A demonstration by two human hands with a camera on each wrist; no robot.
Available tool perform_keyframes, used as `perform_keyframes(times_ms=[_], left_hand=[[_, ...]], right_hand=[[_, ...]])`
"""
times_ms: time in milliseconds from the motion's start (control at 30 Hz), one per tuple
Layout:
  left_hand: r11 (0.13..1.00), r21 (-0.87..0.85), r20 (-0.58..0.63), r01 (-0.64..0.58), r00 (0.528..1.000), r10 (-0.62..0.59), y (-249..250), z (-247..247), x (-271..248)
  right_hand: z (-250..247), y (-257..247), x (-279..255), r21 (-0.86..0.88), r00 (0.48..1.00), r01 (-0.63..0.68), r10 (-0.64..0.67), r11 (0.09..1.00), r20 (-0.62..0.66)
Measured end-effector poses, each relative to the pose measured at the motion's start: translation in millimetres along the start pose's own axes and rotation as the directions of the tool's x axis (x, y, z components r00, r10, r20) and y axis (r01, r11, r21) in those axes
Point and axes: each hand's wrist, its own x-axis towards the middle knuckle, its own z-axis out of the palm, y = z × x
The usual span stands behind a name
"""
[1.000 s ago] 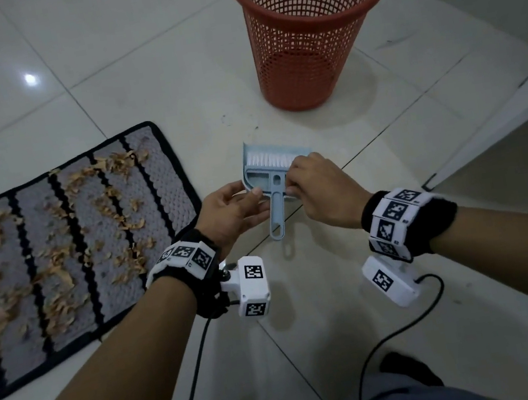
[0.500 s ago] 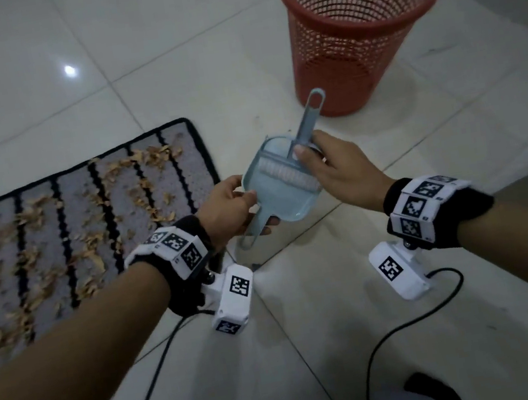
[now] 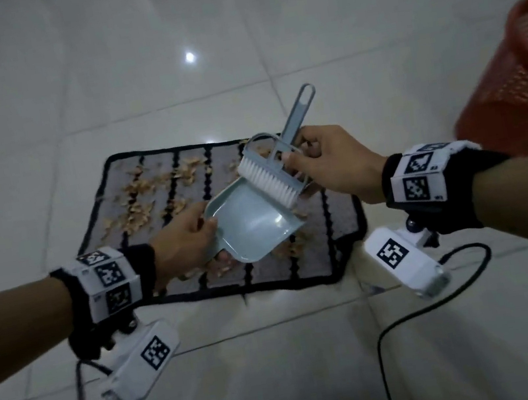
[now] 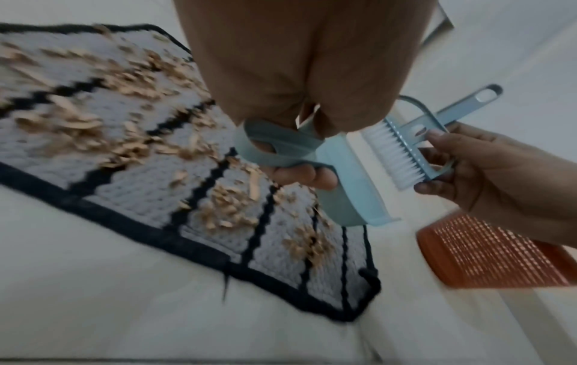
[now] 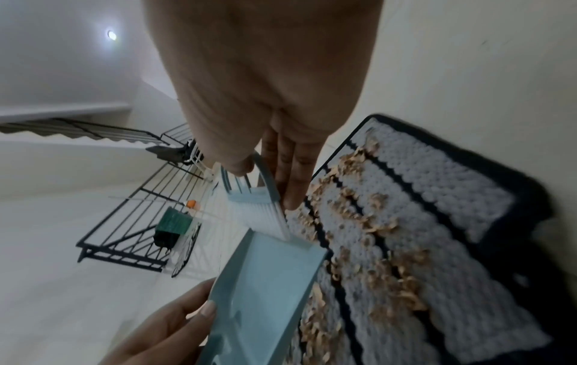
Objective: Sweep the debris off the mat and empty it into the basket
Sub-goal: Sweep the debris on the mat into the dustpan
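On the tiled floor (image 3: 282,369) the mat (image 3: 148,266) was found strewn with debris (image 3: 139,205) edge to edge, none swept; the empty dustpan (image 3: 252,222) was gripped by the left hand (image 3: 183,243), the brush (image 3: 269,178) pinched by the right hand (image 3: 336,164), above its right edge, the basket (image 3: 515,91) beyond that edge unfilled.

Head view overhead, downward; wrist views close, along hands; all share mat (image 3: 336,209).

Both forearms outstretched, left hand (image 3: 185,238) and right hand (image 3: 336,160) each with fingers curled in a grip.
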Motion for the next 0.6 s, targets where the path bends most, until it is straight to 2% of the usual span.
perform_keyframes(times_ms=[133, 233, 400, 467, 533, 600], left_hand=[[0.991, -0.137, -0.051, 0.012, 0.998, -0.019, -50, -49, -14], [0.972, -0.234, -0.104, 0.035, 0.993, -0.061, -79, -83, -34], [0.986, -0.155, -0.133, 0.063, 0.988, -0.084, -113, -125, -55], [0.980, -0.134, -0.187, 0.146, 0.968, -0.170, -123, -134, -56], [0.958, -0.181, -0.262, 0.223, 0.928, -0.266, -132, -140, -60], [0.943, -0.210, -0.302, 0.257, 0.901, -0.312, -140, -144, -66]], right_hand=[[65, -35, 39, -0.170, 0.982, -0.047, 0.077, 0.984, 0.174], [110, -65, 65, -0.298, 0.955, 0.004, 0.085, 0.955, 0.286], [166, -95, 100, -0.350, 0.937, 0.151, -0.022, 0.924, 0.347], [185, -95, 113, -0.307, 0.931, 0.164, -0.045, 0.937, 0.361], [203, -92, 124, -0.300, 0.912, 0.175, -0.040, 0.938, 0.407], [218, -86, 132, -0.303, 0.888, 0.215, -0.057, 0.928, 0.456]])
